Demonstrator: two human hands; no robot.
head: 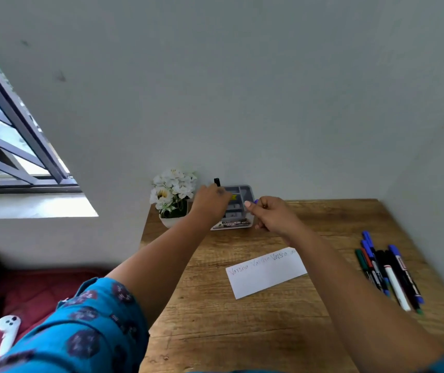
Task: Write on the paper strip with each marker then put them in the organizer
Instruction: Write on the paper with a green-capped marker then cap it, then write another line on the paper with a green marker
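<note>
A grey organizer with several compartments stands at the table's far edge against the wall. Over its left side my left hand grips a dark marker, whose end sticks up above my fingers. Just right of the organizer, my right hand pinches a small blue piece, apparently a cap. A white paper strip with handwritten words along its top lies mid-table. Several markers in blue, black, green, red and white lie in a bunch at the right.
A pot of white flowers stands left of the organizer, close to my left hand. The wooden table meets the grey wall at the back. Left of the table are a window, a red mat and a white controller.
</note>
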